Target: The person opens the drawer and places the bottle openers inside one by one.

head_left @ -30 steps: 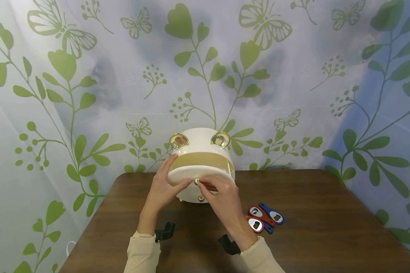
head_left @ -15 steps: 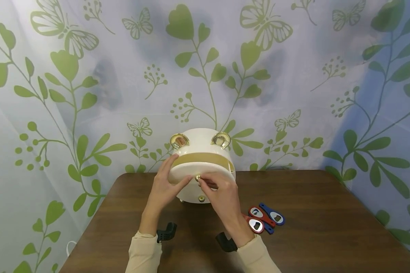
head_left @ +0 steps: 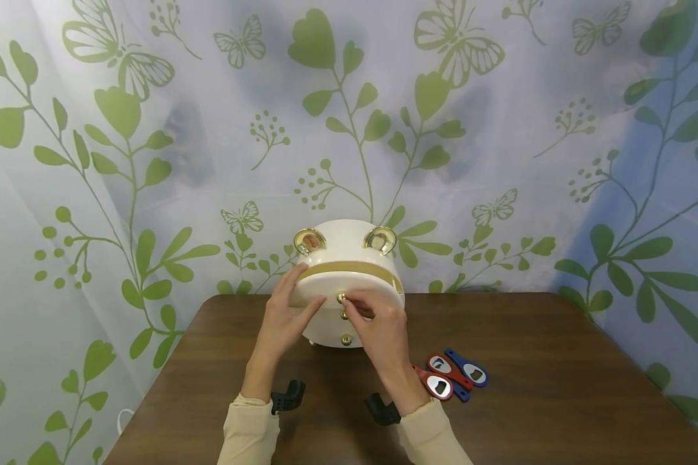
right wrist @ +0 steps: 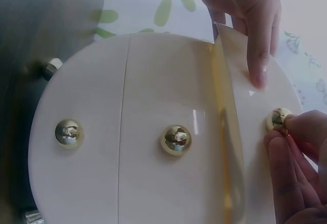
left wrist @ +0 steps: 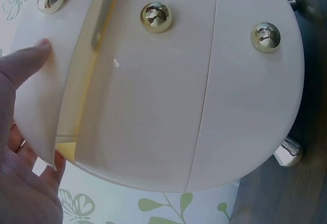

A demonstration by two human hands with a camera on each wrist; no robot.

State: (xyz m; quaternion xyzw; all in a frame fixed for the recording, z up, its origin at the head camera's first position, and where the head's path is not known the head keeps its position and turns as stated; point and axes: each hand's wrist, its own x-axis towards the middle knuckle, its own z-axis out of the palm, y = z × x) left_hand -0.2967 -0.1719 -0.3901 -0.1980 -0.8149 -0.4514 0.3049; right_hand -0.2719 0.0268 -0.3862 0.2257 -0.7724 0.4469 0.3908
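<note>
A round white drawer cabinet point(head_left: 344, 240) with two gold ears stands at the table's back. Its top drawer point(head_left: 324, 285) is pulled partly out, a narrow gap showing behind the front. My right hand point(head_left: 380, 330) pinches that drawer's gold knob point(right wrist: 279, 116) between thumb and fingers. At the drawer's left end, my left hand point(head_left: 280, 318) grips the front, thumb on its face and fingers round the side edge. Below, the middle drawer point(left wrist: 145, 96) and bottom drawer point(left wrist: 245, 101) sit closed, each with a gold knob.
Right of the cabinet, several red point(head_left: 440, 386) and blue point(head_left: 475, 373) paddle-shaped pieces, apparently bottle openers, lie in a loose pile on the brown table point(head_left: 529, 381). A patterned curtain point(head_left: 209, 161) hangs directly behind the cabinet.
The top drawer has slid inward, and the gap behind its front has narrowed. The middle knob has come into sight beneath it. Both hands moved slightly forward with the drawer.
</note>
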